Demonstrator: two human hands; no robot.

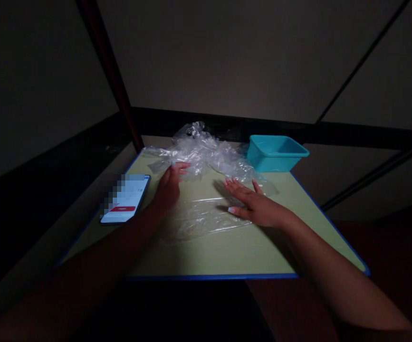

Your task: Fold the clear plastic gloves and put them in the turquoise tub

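Note:
A clear plastic bag lies spread flat on the table between my forearms. Over its right end, my right hand is open, fingers stretched out and pointing left; whether it touches the plastic I cannot tell. My left hand is beside the bag's upper left corner, its fingers extended to the right, apart, with nothing seen in them. Just beyond both hands sits a crumpled heap of clear plastic bags, nearest to the left fingertips.
A turquoise plastic basket stands at the back right corner of the pale green, blue-edged table. On the left lies a phone with its screen lit. Behind the table rises a wall with a dark band.

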